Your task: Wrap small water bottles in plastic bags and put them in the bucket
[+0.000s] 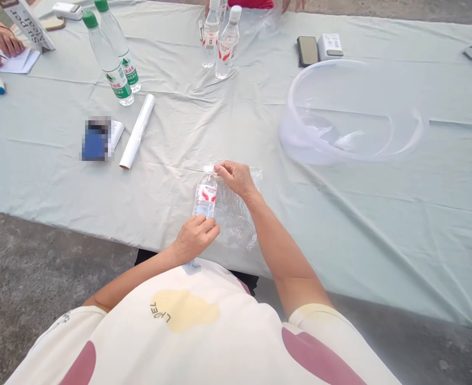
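A small clear water bottle (206,193) with a red-and-white label lies on the cloth near the table's front edge, its white cap pointing away from me. Thin clear plastic film (236,222) spreads, crumpled, under and to the right of it. At the cap, my right hand (236,176) is closed, thumb and finger pinching the film's edge. My left hand (198,234) is curled shut at the bottle's base, seemingly on the near edge of the film; its fingertips are partly hidden.
Left of the bottle lie a white film roll (137,131) and a blurred blue item (96,140). Two green-capped bottles (118,88) stand behind. A translucent tub (288,133) sits right. Farther back are two small bottles (228,48), a scale (329,47) and a co-worker's hands (7,43).
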A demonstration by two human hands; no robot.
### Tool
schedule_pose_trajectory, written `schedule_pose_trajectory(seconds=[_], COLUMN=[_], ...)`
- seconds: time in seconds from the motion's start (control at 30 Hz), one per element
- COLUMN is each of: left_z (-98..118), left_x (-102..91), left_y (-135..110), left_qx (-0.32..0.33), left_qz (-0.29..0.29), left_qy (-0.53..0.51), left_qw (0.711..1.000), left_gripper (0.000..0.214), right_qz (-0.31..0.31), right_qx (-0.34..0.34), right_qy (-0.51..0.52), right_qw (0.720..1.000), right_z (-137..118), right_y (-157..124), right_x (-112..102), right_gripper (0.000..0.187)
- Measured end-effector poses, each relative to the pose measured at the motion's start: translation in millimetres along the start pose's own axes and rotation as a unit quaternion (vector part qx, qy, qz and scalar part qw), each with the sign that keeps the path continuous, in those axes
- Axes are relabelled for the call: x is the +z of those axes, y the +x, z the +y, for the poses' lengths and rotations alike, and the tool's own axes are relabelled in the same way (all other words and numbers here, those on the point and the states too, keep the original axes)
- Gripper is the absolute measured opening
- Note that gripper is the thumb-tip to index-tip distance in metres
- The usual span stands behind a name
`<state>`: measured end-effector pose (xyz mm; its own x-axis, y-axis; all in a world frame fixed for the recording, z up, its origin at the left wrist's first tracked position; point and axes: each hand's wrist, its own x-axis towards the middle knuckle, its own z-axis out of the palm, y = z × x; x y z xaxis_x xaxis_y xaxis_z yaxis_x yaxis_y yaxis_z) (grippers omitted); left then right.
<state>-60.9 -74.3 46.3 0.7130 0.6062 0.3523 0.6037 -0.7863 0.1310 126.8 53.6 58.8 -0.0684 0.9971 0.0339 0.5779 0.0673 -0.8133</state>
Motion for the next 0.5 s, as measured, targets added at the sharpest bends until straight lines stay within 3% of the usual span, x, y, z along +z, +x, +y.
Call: schedule_pose_trajectory(seconds=[0.17,0.3,0.5], left_z=[7.0,16.9,35.2], left_x=[8.5,17.5,28.1], left_y=[24.1,42.0,67.4], left_qx=[0.095,0.147,0.172], left_qz=[-0.07,-0.149,-0.18], left_qy=[0.014,-0.023,-0.048], left_qw=[0.993,0.978,0.967], left_gripper=[0.032,0.027,0.021], right_qz=[0.028,-0.01,-0.071], right_qx=[0.017,0.042,0.001], right_qy=[-0.074,-0.097,-0.152], right_qw=[0.997,0.994,0.986], right_z=[-8.8,1.8,21.9], right_y=[4.8,3.5,-10.8], right_x=[6.4,-4.0,-22.2], right_gripper=[0.041,0.033,0.051])
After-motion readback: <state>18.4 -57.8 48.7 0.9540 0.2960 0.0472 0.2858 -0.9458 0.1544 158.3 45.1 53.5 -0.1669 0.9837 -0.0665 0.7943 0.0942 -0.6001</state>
